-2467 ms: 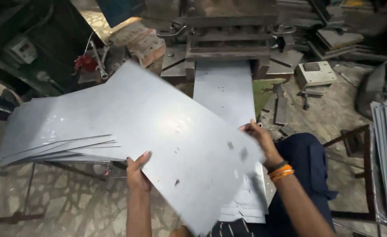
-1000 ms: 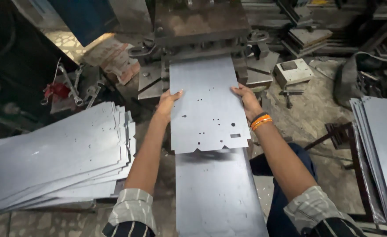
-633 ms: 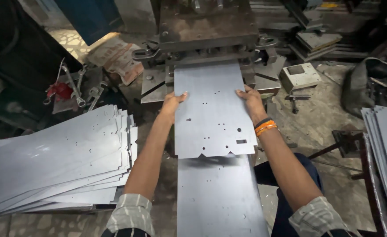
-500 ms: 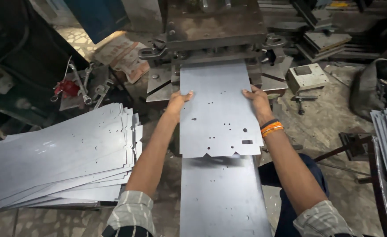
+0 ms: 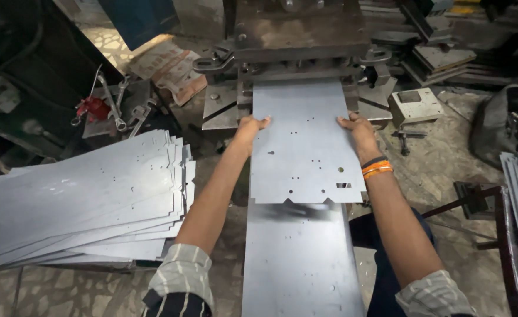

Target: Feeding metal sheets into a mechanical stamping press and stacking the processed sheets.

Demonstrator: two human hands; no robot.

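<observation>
Both hands gripped the punched sheet (image 5: 306, 147) by its side edges, left hand (image 5: 249, 125) and right hand (image 5: 355, 127), its far end at the press (image 5: 300, 35) mouth. A stack of sheets (image 5: 88, 199) (many, notched alike) lay left; feeding looked nearly complete.

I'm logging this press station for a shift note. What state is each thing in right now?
Punched metal sheet: flat, far edge at the press, held at both sides.
Left hand: gripping the sheet's left edge.
Right hand: gripping the sheet's right edge.
Press: the gap over the sheet cannot be judged.
Stack of sheets: fanned out, untouched.
Wrenches: lying loose.
</observation>
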